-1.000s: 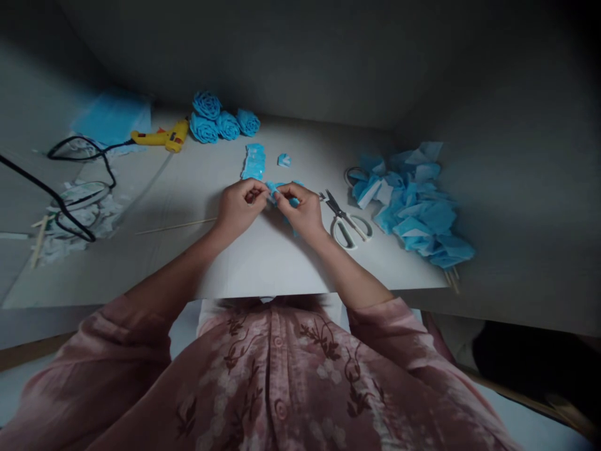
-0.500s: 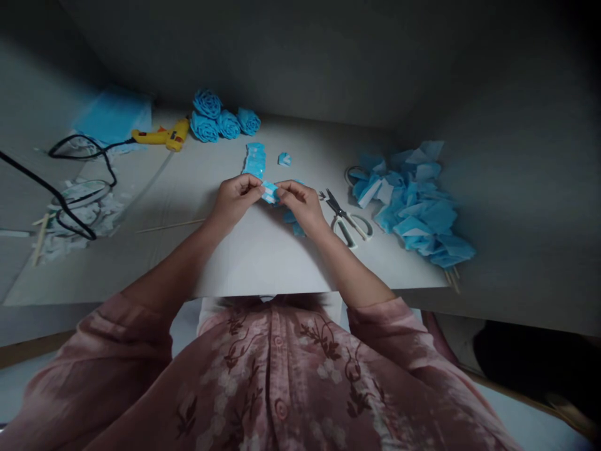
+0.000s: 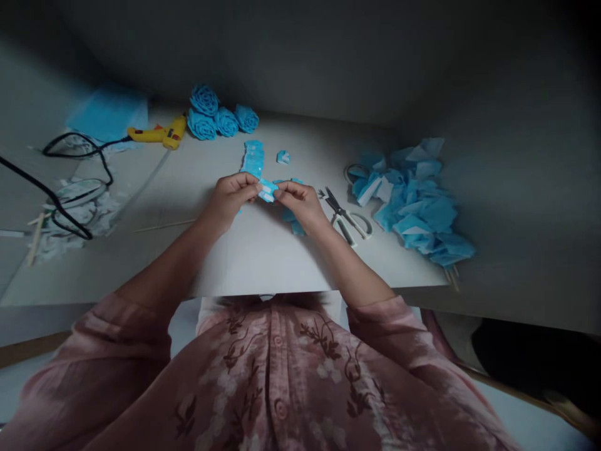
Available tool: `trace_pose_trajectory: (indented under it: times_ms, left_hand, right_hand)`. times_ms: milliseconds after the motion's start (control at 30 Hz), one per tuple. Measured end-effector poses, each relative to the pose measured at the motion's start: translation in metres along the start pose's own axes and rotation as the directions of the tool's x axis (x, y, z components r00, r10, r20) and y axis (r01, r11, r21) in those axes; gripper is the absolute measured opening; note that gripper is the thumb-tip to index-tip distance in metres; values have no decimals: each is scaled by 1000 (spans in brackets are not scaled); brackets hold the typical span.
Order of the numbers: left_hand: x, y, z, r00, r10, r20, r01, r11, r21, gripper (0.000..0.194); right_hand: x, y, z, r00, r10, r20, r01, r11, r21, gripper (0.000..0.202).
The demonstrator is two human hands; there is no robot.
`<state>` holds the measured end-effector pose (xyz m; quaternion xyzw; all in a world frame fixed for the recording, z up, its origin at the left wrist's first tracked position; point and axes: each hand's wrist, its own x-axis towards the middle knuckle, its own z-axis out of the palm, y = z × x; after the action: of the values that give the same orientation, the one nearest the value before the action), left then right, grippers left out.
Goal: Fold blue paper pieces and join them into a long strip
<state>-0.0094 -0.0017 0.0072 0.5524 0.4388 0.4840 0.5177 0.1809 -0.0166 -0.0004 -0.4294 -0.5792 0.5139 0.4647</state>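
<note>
Left hand [image 3: 231, 195], right hand [image 3: 301, 204] both pinch small folded blue-and-white paper piece [image 3: 267, 190]; white-handled metal scissors [image 3: 344, 213] near right.

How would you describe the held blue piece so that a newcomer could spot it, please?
Over the pale table, the left hand and right hand nearly meet. Pinched between them is a small blue-and-white piece; unlike the blue strip lying just beyond, it is held.

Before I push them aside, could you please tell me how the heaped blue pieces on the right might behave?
The blue pieces look light for their size, being thin like sheets. They would probably bend easily, judging by their creases and folds. Since they overlap loosely, they may spread when pushed.
</note>
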Motion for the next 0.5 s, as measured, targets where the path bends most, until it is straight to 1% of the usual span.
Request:
trace_pose_trajectory:
  times_ms: [100,200,333,500]
  left_hand:
    - [2,-2,-2,999,5,-38,-6,1000,-24,12]
    - [2,-6,-2,999,15,-43,-16,999,-37,13]
    - [1,-10,2,1000,-1,-21,0,999,-45,14]
    - [0,-8,4,998,-55,-17,52,989,-137,19]
  right_hand:
    - [-1,-1,-3,998,3,55,-5,999,44,44]
    - [1,2,-3,997,12,73,-15,999,36,46]
    - [3,7,-1,999,9,44,-10,1000,19,55]
    - [3,7,-1,1000,5,0,-5,1000,-29,57]
